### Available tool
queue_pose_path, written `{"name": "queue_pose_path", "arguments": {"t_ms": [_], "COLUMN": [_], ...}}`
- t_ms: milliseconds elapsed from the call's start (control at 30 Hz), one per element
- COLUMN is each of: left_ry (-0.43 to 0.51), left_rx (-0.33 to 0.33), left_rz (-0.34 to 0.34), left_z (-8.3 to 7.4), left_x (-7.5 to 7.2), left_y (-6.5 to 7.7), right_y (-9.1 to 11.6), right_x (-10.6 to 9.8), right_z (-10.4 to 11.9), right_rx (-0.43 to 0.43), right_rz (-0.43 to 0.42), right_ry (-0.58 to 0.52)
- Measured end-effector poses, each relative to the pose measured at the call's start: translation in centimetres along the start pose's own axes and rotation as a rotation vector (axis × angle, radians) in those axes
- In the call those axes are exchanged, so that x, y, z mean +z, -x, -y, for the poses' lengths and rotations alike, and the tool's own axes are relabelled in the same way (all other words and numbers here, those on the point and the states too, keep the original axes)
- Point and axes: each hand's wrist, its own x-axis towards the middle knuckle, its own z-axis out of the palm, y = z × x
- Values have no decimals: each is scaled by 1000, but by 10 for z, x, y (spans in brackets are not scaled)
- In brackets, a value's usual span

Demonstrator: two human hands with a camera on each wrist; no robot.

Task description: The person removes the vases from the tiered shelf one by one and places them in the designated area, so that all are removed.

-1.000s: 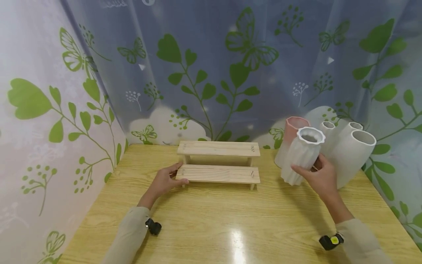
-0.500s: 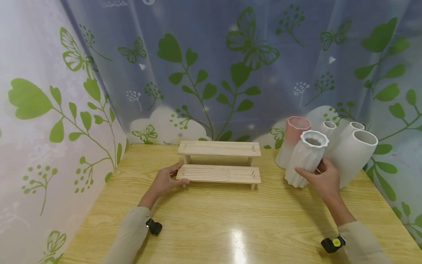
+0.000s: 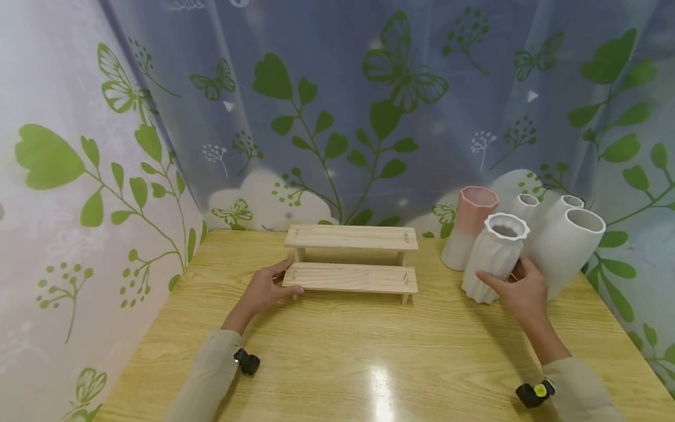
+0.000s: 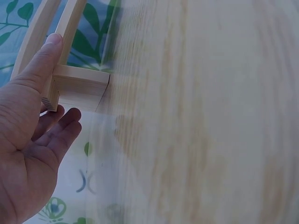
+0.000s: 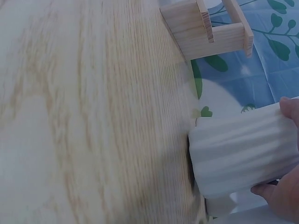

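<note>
A small two-step wooden stand (image 3: 350, 278) is on the table in the head view. My left hand (image 3: 263, 288) holds the left end of its lower step. Seen from the left wrist, the thumb lies along the step board (image 4: 72, 28) and the other fingers are loosely bent beneath its end. On the right side, my right hand (image 3: 524, 290) grips a white fluted vase (image 3: 490, 264) with a scalloped rim, thumb on its near side. The vase is upright at table level, a dark line along its base (image 5: 198, 163); whether it fully touches the table I cannot tell.
Behind the fluted vase stands a pink-and-white vase (image 3: 471, 225). Close by are a large smooth white vase (image 3: 569, 252) and two narrower white ones, partly hidden. A patterned curtain (image 3: 337, 117) rises along the back edge of the wooden table (image 3: 337, 357).
My right hand has shifted the fluted vase slightly right and toward me, lowering it in view, beside the large white vase. The left hand and the stand have stayed put.
</note>
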Motion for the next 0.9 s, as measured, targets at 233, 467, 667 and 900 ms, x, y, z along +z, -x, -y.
{"name": "queue_pose_path", "arguments": {"t_ms": [233,467,667,900], "left_ry": [-15,-26,-36,-49], "left_rx": [19,28,28,38], "left_rz": [-8,-15,-14,-15], "left_z": [2,1,-1,-1], "left_x": [1,1,0,1], "left_y": [0,-1,0,0], "right_y": [-1,-4,-5,-4], "right_x": [-1,-1,-2,-4], "right_z": [-3,-6,-10,-11], "right_rx": [-1,8,30,-1], "right_rz": [3,2,3,5], "right_ry": [-12,-26,-33,-33]}}
